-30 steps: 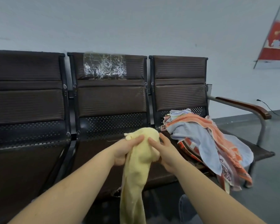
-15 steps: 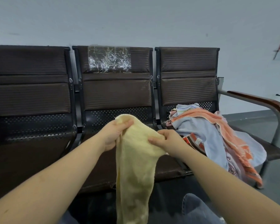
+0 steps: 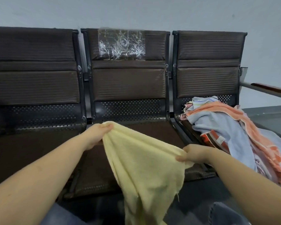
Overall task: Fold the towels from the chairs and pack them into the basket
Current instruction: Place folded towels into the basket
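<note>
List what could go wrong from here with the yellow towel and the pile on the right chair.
1. The yellow towel is pinched only along its top edge by the left hand and right hand; its long lower part hangs toward the floor and may drag there.
2. The pile of towels spills over the front of the right chair and could slide off.
3. No basket is in view, so packing may mean carrying the towel away.

Single head-worn wide-angle view, facing forward and slightly down at a row of chairs close ahead; forearms enter from the lower corners.
</note>
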Available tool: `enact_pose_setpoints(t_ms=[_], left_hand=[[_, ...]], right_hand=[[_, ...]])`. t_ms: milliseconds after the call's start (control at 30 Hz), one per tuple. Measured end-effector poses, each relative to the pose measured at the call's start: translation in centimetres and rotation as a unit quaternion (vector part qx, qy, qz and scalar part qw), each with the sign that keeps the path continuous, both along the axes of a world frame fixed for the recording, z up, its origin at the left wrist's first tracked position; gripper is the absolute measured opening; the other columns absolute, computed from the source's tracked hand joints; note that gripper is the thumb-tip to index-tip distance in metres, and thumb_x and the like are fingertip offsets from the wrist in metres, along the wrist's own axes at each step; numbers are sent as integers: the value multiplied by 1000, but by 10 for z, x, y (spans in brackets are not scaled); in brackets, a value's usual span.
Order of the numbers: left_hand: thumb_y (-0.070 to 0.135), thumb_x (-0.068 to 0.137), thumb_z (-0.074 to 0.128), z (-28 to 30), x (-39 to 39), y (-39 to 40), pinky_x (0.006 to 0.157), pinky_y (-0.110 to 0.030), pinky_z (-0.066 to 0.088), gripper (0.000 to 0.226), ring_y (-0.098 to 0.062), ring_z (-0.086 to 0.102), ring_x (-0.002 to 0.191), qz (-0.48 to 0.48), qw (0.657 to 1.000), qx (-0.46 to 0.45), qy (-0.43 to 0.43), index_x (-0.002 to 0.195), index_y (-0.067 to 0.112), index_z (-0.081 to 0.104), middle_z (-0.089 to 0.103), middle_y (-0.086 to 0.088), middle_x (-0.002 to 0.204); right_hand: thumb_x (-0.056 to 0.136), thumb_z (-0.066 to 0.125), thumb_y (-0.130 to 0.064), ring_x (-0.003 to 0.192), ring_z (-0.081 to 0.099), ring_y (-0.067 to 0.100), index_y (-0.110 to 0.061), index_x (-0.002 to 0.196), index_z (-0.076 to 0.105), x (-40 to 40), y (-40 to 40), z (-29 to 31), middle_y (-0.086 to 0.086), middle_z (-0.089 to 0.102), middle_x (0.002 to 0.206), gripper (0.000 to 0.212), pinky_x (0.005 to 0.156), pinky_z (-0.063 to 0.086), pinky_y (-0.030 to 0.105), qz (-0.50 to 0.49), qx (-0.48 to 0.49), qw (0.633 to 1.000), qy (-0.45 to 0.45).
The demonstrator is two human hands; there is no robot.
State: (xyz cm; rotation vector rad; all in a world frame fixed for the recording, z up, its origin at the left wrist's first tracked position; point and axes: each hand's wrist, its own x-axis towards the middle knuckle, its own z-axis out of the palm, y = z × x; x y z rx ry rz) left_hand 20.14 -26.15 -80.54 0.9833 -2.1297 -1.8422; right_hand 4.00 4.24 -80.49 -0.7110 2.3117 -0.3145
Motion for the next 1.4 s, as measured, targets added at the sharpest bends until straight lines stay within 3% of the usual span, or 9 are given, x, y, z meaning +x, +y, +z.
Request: enact_pose_setpoints(t_ms=[100, 267, 467, 633, 700, 867, 1033, 1200, 1400], left_hand=[[32, 98, 49, -17, 3, -35, 80, -39, 53, 27, -25, 65, 101, -96, 983, 49, -150, 114, 12, 58, 70, -9, 108], [27, 91, 61, -43, -18, -87, 67, -25, 50, 24, -13, 64, 76, -193, 941, 60, -270, 107, 9, 64, 74, -1, 84], [19, 85, 68, -75, -77, -147, 77, -25, 52, 34, -16, 66, 101, -291, 887, 97, -346, 118, 12, 63, 72, -2, 110], [20, 81, 70, -97, -113, -163, 66, -18, 49, 29, -9, 68, 79, -331, 846, 142, -393, 109, 13, 67, 72, 1, 95], [19, 79, 73, -106, -116, -160, 68, -19, 49, 29, -10, 67, 80, -306, 857, 146, -389, 107, 12, 68, 73, 1, 91], [18, 83, 72, -126, -109, -157, 61, -20, 50, 21, -10, 62, 74, -218, 898, 156, -348, 102, 10, 68, 72, 3, 80], [18, 85, 69, -135, -99, -154, 62, -20, 49, 14, -11, 64, 83, -163, 929, 154, -294, 97, 11, 67, 74, 4, 84], [15, 84, 69, -122, -78, -135, 74, -27, 50, 24, -18, 63, 95, -76, 955, 136, -252, 105, 5, 66, 71, -6, 99], [18, 92, 62, -74, -29, -93, 72, -30, 52, 25, -21, 65, 96, 11, 976, 113, -188, 113, 4, 62, 69, -11, 107]], right_hand=[[90, 64, -31, 84, 64, 18, -13, 100, 67, -20, -11, -1, 6, 69, 97, 21, 74, 55, 32, -137, -95, 976, -141], [93, 60, -23, 66, 61, 15, -10, 93, 65, -72, -52, -19, 3, 65, 77, 14, 60, 55, 25, -159, -51, 983, -77], [88, 68, -22, 68, 60, 19, -12, 80, 61, -136, -109, -53, 6, 62, 77, 15, 66, 55, 29, -147, 15, 988, -40], [89, 66, -29, 27, 39, 11, -6, 61, 48, -167, -122, -56, 0, 46, 33, 40, 39, 34, 18, -93, 131, 987, -9], [89, 65, -33, 26, 36, 11, -7, 57, 46, -173, -123, -59, -1, 44, 33, 46, 41, 34, 20, -74, 143, 987, 11], [87, 68, -29, 51, 48, 23, -6, 67, 48, -186, -122, -83, 13, 52, 62, 36, 47, 41, 25, -105, 123, 986, -32], [88, 68, -19, 54, 52, 17, -6, 73, 53, -191, -127, -96, 7, 53, 60, 24, 56, 52, 26, -139, 102, 981, -85], [89, 65, -22, 55, 52, 18, -6, 70, 54, -177, -116, -94, 8, 55, 63, 28, 55, 49, 27, -126, 48, 990, -44], [92, 61, -23, 53, 54, 12, -9, 67, 56, -129, -90, -54, 6, 58, 63, 29, 48, 46, 20, -107, -41, 993, 21]])
